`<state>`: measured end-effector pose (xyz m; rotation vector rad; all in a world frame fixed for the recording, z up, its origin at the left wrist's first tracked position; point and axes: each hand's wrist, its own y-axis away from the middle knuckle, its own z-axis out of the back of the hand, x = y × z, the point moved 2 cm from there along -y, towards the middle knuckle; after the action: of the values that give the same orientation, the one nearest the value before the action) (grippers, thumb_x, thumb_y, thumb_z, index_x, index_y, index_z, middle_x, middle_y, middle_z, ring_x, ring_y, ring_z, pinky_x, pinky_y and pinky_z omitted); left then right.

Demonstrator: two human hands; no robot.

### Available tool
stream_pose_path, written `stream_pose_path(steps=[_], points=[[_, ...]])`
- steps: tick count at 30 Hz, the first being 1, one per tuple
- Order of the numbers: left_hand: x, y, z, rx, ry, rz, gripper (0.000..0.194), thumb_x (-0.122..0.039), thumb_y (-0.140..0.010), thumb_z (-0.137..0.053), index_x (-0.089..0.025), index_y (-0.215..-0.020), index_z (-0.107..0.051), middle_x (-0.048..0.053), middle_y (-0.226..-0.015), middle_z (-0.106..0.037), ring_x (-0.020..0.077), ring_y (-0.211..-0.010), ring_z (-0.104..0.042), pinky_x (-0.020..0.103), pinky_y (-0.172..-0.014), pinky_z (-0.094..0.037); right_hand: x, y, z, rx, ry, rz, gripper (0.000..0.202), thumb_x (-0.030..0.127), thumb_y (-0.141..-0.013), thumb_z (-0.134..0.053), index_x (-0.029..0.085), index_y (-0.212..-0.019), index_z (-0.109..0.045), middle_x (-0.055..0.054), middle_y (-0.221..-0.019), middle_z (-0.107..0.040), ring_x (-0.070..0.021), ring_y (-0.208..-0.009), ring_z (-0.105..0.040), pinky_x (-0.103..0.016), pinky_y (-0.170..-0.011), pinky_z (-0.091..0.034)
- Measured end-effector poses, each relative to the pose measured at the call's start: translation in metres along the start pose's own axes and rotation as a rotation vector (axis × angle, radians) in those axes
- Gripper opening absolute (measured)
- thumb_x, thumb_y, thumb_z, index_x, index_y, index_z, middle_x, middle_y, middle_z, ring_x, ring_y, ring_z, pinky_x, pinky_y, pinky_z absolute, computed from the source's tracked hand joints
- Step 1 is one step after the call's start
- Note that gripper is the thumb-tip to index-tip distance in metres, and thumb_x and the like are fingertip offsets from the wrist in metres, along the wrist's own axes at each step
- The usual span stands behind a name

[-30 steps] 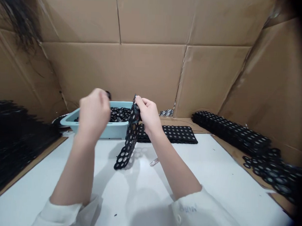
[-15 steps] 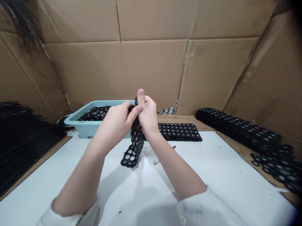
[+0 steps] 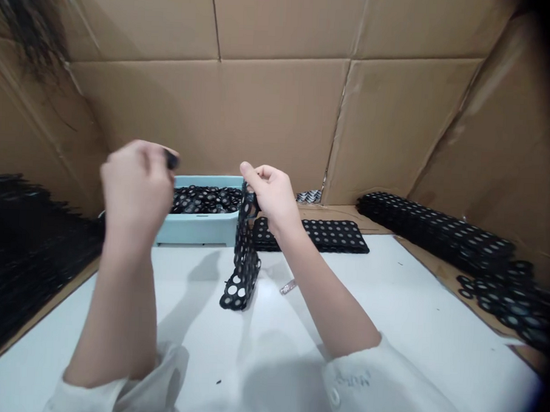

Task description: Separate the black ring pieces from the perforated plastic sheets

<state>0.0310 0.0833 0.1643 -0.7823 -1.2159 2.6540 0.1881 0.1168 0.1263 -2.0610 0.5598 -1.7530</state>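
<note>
My right hand [image 3: 275, 197] pinches the top of a black strip with rows of round holes [image 3: 244, 247]. The strip hangs down and its lower end bends over the white table [image 3: 232, 350]. My left hand [image 3: 136, 191], blurred by motion, is raised to the left of it, closed on a small black piece [image 3: 170, 159] that sticks out by the fingertips. Behind the strip stands a light blue basin [image 3: 194, 231] with many small black round pieces [image 3: 206, 200] inside. A shiny, narrow tool [image 3: 288, 286] lies partly hidden under my right forearm.
Flat black sheets with round spots [image 3: 337, 236] lie behind my right hand. A long stack of similar sheets [image 3: 429, 225] and loose black pieces [image 3: 508, 301] run along the right. A large dark pile [image 3: 26, 268] fills the left. Cardboard walls [image 3: 279, 115] enclose the table.
My left hand has pulled away from the strip, up and to the left, with a small black piece in its fingers. My right hand still holds the strip in nearly the same place.
</note>
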Motion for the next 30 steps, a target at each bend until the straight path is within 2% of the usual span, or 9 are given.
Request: stream_pose_path(steps=[1,4,7,11,15,17,20,25,30], points=[[-0.008,0.005,-0.002,-0.028,-0.045,-0.061,0.032,-0.03,-0.086,-0.027,-0.018,-0.094,-0.055,0.003,-0.077,-0.06,0.0145,-0.065,-0.053,0.026,-0.059,-0.037,-0.003,-0.002,0.001,-0.042,-0.008,-0.019,0.037,0.044,-0.069,-0.058,0.017,-0.051,-0.04,0.005,-0.049,-0.039,-0.0058,-0.045,-0.035,-0.021,-0.047,-0.03],[-0.036,0.021,-0.021,0.078,-0.138,-0.205,0.022,-0.025,-0.082,-0.035,-0.019,-0.085,-0.057,0.002,-0.062,-0.059,0.015,-0.055,-0.053,0.025,-0.055,-0.036,-0.013,-0.005,0.002,-0.067,-0.048,-0.109,0.036,0.044,-0.068,-0.058,0.017,-0.051,-0.041,0.005,-0.048,-0.041,-0.0062,-0.044,-0.037,-0.021,-0.044,-0.031],[-0.049,0.027,-0.037,0.164,-0.194,-0.239,0.021,-0.026,-0.082,-0.034,-0.018,-0.081,-0.053,0.003,-0.056,-0.055,0.0168,-0.051,-0.052,0.026,-0.051,-0.034,-0.012,-0.003,0.0,-0.031,-0.091,-0.147,0.03,0.041,-0.068,-0.059,0.017,-0.058,-0.046,0.003,-0.054,-0.05,-0.0069,-0.047,-0.044,-0.02,-0.043,-0.034],[-0.039,0.021,-0.035,0.143,-0.207,-0.196,0.019,-0.026,-0.082,-0.033,-0.018,-0.08,-0.051,0.003,-0.058,-0.055,0.0177,-0.053,-0.053,0.026,-0.052,-0.035,0.0,0.002,-0.005,0.062,-0.167,-0.142,0.018,0.028,-0.066,-0.063,0.015,-0.07,-0.052,-0.001,-0.067,-0.059,-0.0095,-0.062,-0.055,-0.021,-0.053,-0.044],[-0.03,0.017,-0.025,0.048,-0.226,-0.174,0.019,-0.027,-0.082,-0.034,-0.019,-0.082,-0.051,0.004,-0.065,-0.058,0.0178,-0.057,-0.053,0.027,-0.056,-0.036,0.007,0.006,-0.012,0.157,-0.207,-0.096,0.017,0.018,-0.064,-0.063,0.015,-0.078,-0.054,-0.001,-0.075,-0.061,-0.0099,-0.071,-0.057,-0.023,-0.065,-0.047],[-0.031,0.018,-0.022,0.023,-0.241,-0.195,0.02,-0.028,-0.082,-0.034,-0.019,-0.083,-0.052,0.004,-0.064,-0.057,0.0177,-0.056,-0.052,0.027,-0.055,-0.035,0.008,0.007,-0.013,0.148,-0.202,-0.055,0.018,0.016,-0.062,-0.063,0.015,-0.077,-0.054,-0.001,-0.078,-0.061,-0.0102,-0.075,-0.057,-0.023,-0.068,-0.047],[-0.035,0.02,-0.02,0.01,-0.232,-0.221,0.022,-0.029,-0.084,-0.032,-0.02,-0.084,-0.052,0.003,-0.063,-0.057,0.0172,-0.055,-0.052,0.027,-0.054,-0.034,0.006,0.007,-0.013,0.058,-0.209,-0.032,0.017,0.017,-0.062,-0.064,0.015,-0.074,-0.053,-0.001,-0.075,-0.059,-0.0101,-0.074,-0.057,-0.023,-0.069,-0.047],[-0.039,0.021,-0.021,0.156,-0.067,-0.197,0.031,-0.038,-0.086,-0.026,-0.022,-0.077,-0.051,0.001,-0.061,-0.058,0.0149,-0.055,-0.052,0.025,-0.051,-0.035,0.003,0.007,-0.011,0.013,-0.274,-0.026,0.016,0.025,-0.064,-0.064,0.015,-0.072,-0.055,0.0,-0.071,-0.058,-0.0097,-0.071,-0.056,-0.023,-0.065,-0.046],[-0.04,0.022,-0.023,0.217,0.046,-0.131,0.033,-0.046,-0.085,-0.028,-0.02,-0.078,-0.048,0.001,-0.064,-0.059,0.0156,-0.058,-0.053,0.024,-0.052,-0.036,-0.001,0.004,-0.011,0.104,-0.308,-0.062,0.017,0.031,-0.066,-0.062,0.015,-0.071,-0.06,0.0,-0.07,-0.059,-0.0106,-0.071,-0.056,-0.023,-0.063,-0.045]])
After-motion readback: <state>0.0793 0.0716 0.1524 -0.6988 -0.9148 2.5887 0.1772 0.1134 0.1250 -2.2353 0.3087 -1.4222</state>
